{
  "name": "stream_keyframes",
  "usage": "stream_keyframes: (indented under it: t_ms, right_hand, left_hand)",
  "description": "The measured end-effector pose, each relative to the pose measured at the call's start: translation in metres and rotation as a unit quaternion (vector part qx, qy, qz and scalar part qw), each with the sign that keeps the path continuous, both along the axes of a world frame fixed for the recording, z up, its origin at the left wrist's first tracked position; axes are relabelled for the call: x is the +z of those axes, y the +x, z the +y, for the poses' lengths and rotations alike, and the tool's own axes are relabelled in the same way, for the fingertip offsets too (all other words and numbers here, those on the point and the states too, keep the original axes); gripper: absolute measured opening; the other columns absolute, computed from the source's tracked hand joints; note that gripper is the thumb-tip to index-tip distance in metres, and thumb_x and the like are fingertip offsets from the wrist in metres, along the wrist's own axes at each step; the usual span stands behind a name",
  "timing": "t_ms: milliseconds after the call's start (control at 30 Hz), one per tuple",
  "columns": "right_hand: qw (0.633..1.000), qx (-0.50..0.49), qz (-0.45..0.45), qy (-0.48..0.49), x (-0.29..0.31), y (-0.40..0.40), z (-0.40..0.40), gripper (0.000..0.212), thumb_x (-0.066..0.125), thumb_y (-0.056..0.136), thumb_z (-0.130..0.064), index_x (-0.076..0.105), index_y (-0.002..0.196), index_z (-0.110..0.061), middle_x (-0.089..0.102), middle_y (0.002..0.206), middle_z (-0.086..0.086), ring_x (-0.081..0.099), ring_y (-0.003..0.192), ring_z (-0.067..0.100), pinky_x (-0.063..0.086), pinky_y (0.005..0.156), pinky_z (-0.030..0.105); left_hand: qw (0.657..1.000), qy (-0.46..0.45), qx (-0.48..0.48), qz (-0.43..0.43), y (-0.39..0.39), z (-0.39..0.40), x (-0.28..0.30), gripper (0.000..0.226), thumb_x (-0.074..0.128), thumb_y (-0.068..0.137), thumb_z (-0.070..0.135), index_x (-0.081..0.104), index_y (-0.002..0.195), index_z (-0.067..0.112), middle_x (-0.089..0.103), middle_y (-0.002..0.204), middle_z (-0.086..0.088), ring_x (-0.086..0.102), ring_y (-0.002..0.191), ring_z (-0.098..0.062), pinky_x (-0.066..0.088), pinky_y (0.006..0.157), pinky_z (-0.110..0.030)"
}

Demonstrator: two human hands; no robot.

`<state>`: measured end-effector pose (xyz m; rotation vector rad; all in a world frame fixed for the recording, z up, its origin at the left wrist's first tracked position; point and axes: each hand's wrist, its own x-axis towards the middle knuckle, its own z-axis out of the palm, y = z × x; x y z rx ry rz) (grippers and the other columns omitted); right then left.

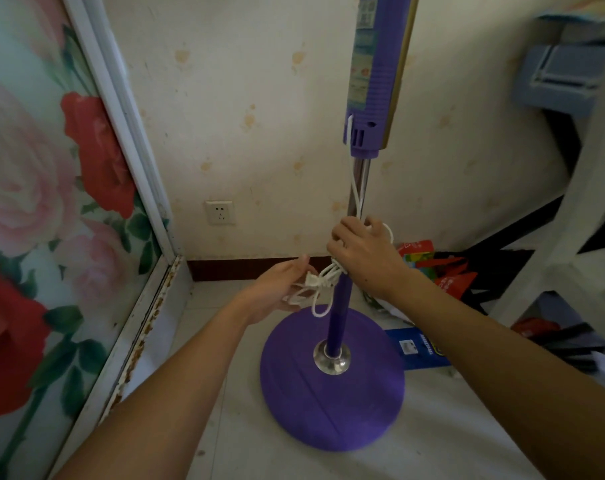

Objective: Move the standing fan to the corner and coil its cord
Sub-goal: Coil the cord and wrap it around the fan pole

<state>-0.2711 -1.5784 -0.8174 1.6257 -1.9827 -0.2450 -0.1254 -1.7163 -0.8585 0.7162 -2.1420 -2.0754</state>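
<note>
Right hand [358,252] clamped round pole and cord [329,275] loops, left hand [283,289] loosely cupping the white plug end. Standing fan [332,386] parked in the corner by the flowered panel [51,202]. Cord mostly bundled, tail left to tuck. Column label too blurred to read.

You have one purple standing fan [332,382], one white cord [323,278] with one plug [310,281], two hands, one wall socket [219,212], one blue box [417,348] and one floral panel [34,202].
</note>
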Motion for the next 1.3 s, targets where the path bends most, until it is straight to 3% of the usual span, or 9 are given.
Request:
stream_keyframes:
  t_ms: [133, 300, 433, 533, 667, 767, 967, 1133, 1300]
  right_hand:
    - [0.999, -0.004, 0.021, 0.028, 0.004, -0.003, 0.004, 0.042, 0.079, 0.069, -0.013, 0.062, 0.108, -0.015, 0.053, 0.131, 0.01, 0.037, 0.135, 0.033, 0.031, 0.1, 0.054]
    - [0.998, 0.018, 0.029, 0.058, 0.004, -0.006, 0.01, 0.052, 0.079, 0.069, -0.015, 0.06, 0.117, -0.015, 0.044, 0.142, 0.014, 0.024, 0.143, 0.037, 0.025, 0.104, 0.061]
    - [0.997, 0.034, 0.02, 0.064, 0.0, -0.008, 0.016, 0.081, 0.083, 0.061, -0.015, 0.048, 0.134, -0.014, 0.031, 0.153, 0.019, 0.01, 0.148, 0.039, 0.02, 0.109, 0.066]
    - [0.997, 0.043, 0.009, 0.056, -0.003, -0.009, 0.018, 0.09, 0.084, 0.058, -0.015, 0.045, 0.139, -0.011, 0.029, 0.155, 0.02, 0.007, 0.148, 0.039, 0.019, 0.109, 0.067]
    - [0.997, 0.065, -0.005, 0.052, -0.008, -0.011, 0.017, 0.086, 0.083, 0.06, -0.026, 0.047, 0.136, -0.008, 0.032, 0.154, 0.02, 0.011, 0.148, 0.039, 0.013, 0.109, 0.065]
    - [0.997, 0.072, -0.014, 0.036, -0.01, -0.011, 0.015, 0.087, 0.082, 0.058, -0.024, 0.046, 0.136, -0.008, 0.034, 0.153, 0.019, 0.014, 0.148, 0.038, 0.013, 0.109, 0.062]
    - [0.994, 0.09, -0.061, 0.024, -0.014, -0.007, 0.013, 0.086, 0.078, 0.064, -0.012, 0.042, 0.141, -0.007, 0.034, 0.154, 0.015, 0.017, 0.148, 0.034, 0.027, 0.111, 0.062]
    - [0.984, 0.141, -0.107, -0.018, -0.017, -0.007, 0.015, 0.066, 0.059, 0.072, -0.025, 0.051, 0.135, -0.007, 0.047, 0.146, 0.011, 0.03, 0.144, 0.029, 0.024, 0.113, 0.054]
    - [0.97, 0.148, -0.163, -0.102, -0.013, -0.005, 0.012, 0.046, 0.056, 0.089, -0.028, 0.057, 0.13, -0.006, 0.056, 0.138, 0.01, 0.04, 0.137, 0.024, 0.023, 0.115, 0.042]
  left_hand:
    - [0.999, -0.041, 0.013, -0.007, 0.0, 0.006, 0.003, 0.051, 0.044, 0.096, 0.059, 0.066, 0.117, 0.018, 0.071, 0.12, 0.001, 0.065, 0.113, -0.015, 0.046, 0.102, -0.052]
    - [0.998, -0.059, 0.021, -0.003, 0.0, 0.005, 0.0, 0.047, 0.045, 0.095, 0.059, 0.067, 0.115, 0.022, 0.074, 0.112, 0.008, 0.068, 0.108, -0.01, 0.05, 0.099, -0.05]
    - [0.997, -0.06, 0.043, 0.009, 0.0, -0.002, -0.006, 0.046, 0.048, 0.093, 0.061, 0.069, 0.112, 0.024, 0.076, 0.104, 0.011, 0.07, 0.1, -0.005, 0.052, 0.095, -0.048]
    - [0.994, -0.078, 0.073, 0.023, -0.001, -0.004, -0.008, 0.038, 0.046, 0.097, 0.055, 0.069, 0.108, 0.026, 0.077, 0.102, 0.012, 0.069, 0.101, -0.006, 0.053, 0.093, -0.046]
    - [0.988, -0.112, 0.095, 0.037, -0.004, -0.003, -0.006, 0.034, 0.044, 0.1, 0.05, 0.067, 0.111, 0.028, 0.076, 0.104, 0.013, 0.067, 0.102, -0.001, 0.05, 0.083, -0.032]
    - [0.983, -0.144, 0.103, 0.054, -0.005, -0.004, -0.003, 0.033, 0.043, 0.103, 0.043, 0.064, 0.119, 0.024, 0.072, 0.109, 0.01, 0.062, 0.103, 0.005, 0.041, 0.077, -0.019]
    - [0.975, -0.163, 0.128, 0.08, -0.007, -0.011, -0.002, 0.029, 0.044, 0.103, 0.035, 0.066, 0.115, 0.021, 0.072, 0.111, 0.008, 0.062, 0.109, -0.006, 0.041, 0.084, -0.018]
    - [0.973, -0.171, 0.13, 0.082, -0.007, -0.016, -0.003, 0.029, 0.044, 0.104, 0.032, 0.066, 0.117, 0.018, 0.072, 0.109, 0.006, 0.064, 0.108, -0.01, 0.045, 0.09, -0.026]
    - [0.969, -0.201, 0.121, 0.072, -0.003, -0.024, 0.005, 0.024, 0.049, 0.102, 0.026, 0.066, 0.116, 0.016, 0.072, 0.106, 0.003, 0.065, 0.102, -0.008, 0.045, 0.078, -0.013]
